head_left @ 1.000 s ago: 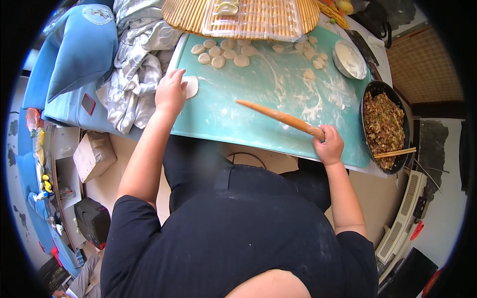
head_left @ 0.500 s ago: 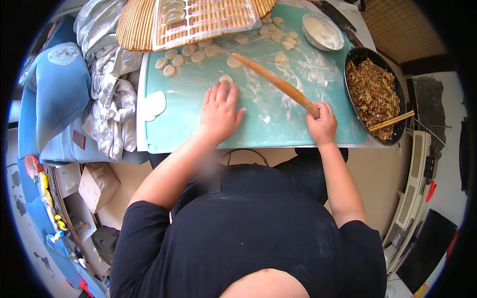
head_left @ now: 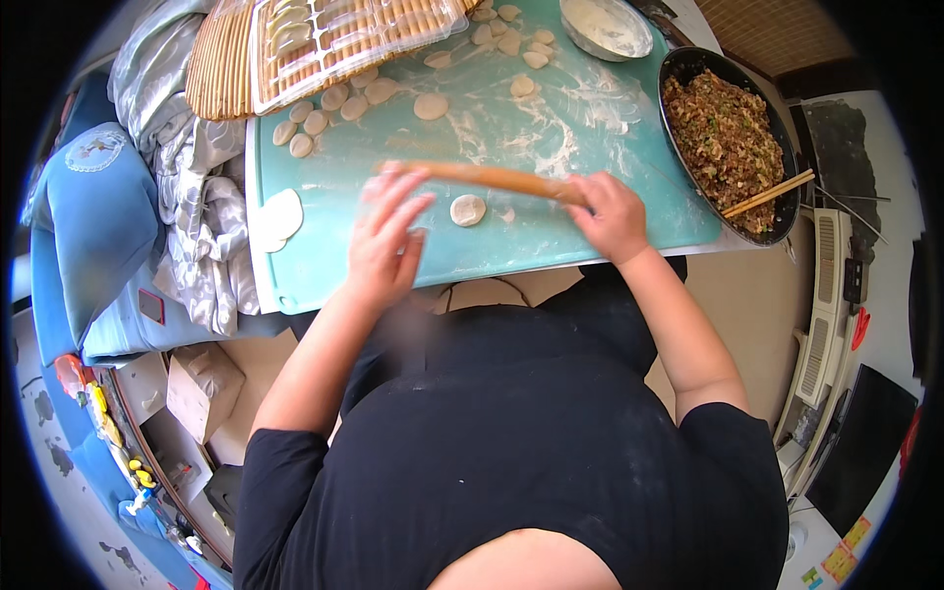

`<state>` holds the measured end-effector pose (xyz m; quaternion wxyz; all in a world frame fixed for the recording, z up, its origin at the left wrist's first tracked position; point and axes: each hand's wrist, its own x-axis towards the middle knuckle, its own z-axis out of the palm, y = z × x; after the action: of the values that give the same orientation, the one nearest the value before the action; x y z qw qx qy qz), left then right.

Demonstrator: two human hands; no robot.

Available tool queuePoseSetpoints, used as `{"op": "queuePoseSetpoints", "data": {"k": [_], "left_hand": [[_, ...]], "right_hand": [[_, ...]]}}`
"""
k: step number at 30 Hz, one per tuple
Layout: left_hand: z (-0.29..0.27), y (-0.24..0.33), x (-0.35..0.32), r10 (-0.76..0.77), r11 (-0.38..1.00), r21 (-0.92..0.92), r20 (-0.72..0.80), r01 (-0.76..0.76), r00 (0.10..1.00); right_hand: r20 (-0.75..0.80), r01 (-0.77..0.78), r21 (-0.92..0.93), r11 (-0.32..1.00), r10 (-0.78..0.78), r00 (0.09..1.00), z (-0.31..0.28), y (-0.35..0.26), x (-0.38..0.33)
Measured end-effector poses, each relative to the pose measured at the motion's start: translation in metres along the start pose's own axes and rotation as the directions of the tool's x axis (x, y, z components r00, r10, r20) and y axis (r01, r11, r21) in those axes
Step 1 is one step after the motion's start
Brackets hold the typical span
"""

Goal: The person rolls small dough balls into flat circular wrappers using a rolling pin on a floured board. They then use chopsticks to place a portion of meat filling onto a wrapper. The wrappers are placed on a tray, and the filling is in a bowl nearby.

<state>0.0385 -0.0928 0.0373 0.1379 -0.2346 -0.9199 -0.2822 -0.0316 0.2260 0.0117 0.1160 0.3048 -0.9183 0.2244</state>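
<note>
My right hand [head_left: 612,214] grips one end of a wooden rolling pin [head_left: 492,177], held roughly level over the green mat [head_left: 324,206]. At the pin's other end is my left hand [head_left: 385,241], its fingers spread and somewhat blurred; whether they touch the wood I cannot tell. Just below the pin, between my hands, lies a small flattened dough disc [head_left: 468,209]. Larger rolled wrappers [head_left: 283,214] overlap at the mat's left edge. Several small dough pieces [head_left: 334,97] are scattered toward the far side, with one lone disc [head_left: 430,106] beyond the pin.
A clear plastic tray [head_left: 369,67] with a few dumplings [head_left: 290,29] rests on a woven bamboo mat [head_left: 211,74] at the far left. Flour fills a bowl [head_left: 607,28] at the back right. Chopsticks [head_left: 769,194] lie across a black pan [head_left: 772,231] of minced filling [head_left: 728,138].
My left hand has lifted off the dough disc and moved left toward the pin's end. The rolling pin has swung from a steep slant to nearly level. The view has shifted slightly.
</note>
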Motion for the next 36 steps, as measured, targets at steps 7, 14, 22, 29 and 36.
{"op": "queuePoseSetpoints", "data": {"k": [7, 14, 22, 29, 36], "left_hand": [[0.020, -0.042, 0.000, -0.369, 0.840, 0.443, 0.045, 0.312, 0.928], [0.019, -0.021, -0.010, -0.338, 0.842, 0.507, 0.224, 0.187, 0.914], [0.028, -0.040, 0.020, -0.427, 0.799, 0.500, 0.084, 0.332, 0.900], [0.030, -0.054, 0.013, -0.466, 0.788, 0.449, -0.009, 0.420, 0.885], [0.027, 0.004, -0.016, -0.426, 0.858, 0.398, 0.202, 0.323, 0.882]], "right_hand": [[0.221, 0.144, -0.133, 0.981, -0.112, 0.969, 0.024, -0.037, 0.054], [0.447, 0.093, -0.100, 0.991, -0.038, 0.894, 0.020, -0.040, 0.017], [0.351, 0.128, -0.203, 0.971, -0.050, 0.935, 0.033, -0.013, 0.061], [0.417, 0.209, -0.156, 0.965, -0.128, 0.900, 0.032, -0.029, 0.082], [0.435, 0.229, -0.112, 0.967, -0.159, 0.886, 0.012, -0.026, 0.027]]}}
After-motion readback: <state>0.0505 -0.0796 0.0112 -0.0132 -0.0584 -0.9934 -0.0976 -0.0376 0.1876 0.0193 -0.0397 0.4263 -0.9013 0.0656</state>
